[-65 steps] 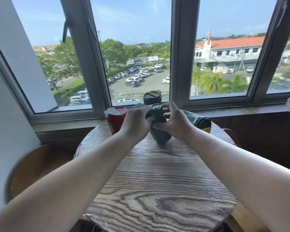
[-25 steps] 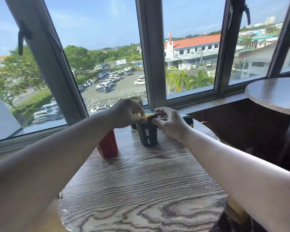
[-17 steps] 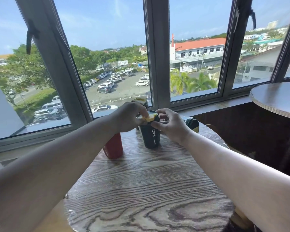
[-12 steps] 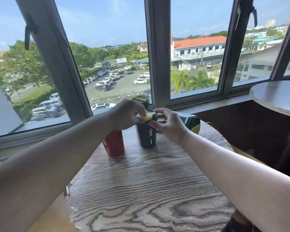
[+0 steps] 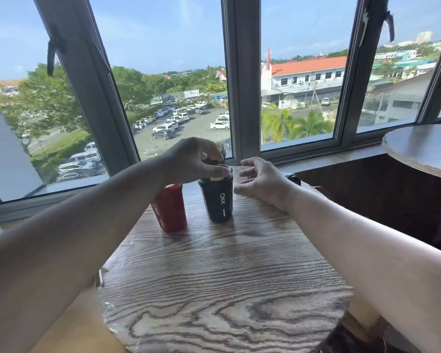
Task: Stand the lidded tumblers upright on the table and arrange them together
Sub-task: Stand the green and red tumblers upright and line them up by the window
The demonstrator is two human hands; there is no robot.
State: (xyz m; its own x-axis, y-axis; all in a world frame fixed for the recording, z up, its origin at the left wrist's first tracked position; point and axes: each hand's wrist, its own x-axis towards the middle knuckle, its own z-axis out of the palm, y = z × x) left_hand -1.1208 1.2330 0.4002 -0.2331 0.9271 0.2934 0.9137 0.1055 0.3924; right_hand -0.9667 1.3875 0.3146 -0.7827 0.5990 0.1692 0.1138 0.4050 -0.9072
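Observation:
A dark tumbler (image 5: 216, 200) marked OKK stands upright at the far side of the round wooden table (image 5: 227, 281). My left hand (image 5: 191, 161) reaches over it, thumb and fingertips pinched at its lid by a yellow flap. Just left of it a red tumbler (image 5: 169, 211) stands upright, its top hidden under my left wrist. Behind my left hand the top of another dark tumbler (image 5: 223, 149) peeks out. My right hand (image 5: 261, 179) hovers just right of the dark tumbler with fingers spread, holding nothing. Behind it lies a green tumbler (image 5: 293, 177), mostly hidden.
The window sill (image 5: 329, 159) and window frames run close behind the table. A second round table (image 5: 423, 149) juts in at the right. A wooden seat (image 5: 71, 324) sits below the table's left edge.
My right hand has let go of the dark tumbler and drawn a little to the right. My left hand stays on its lid. The tumbler stands upright where it was set.

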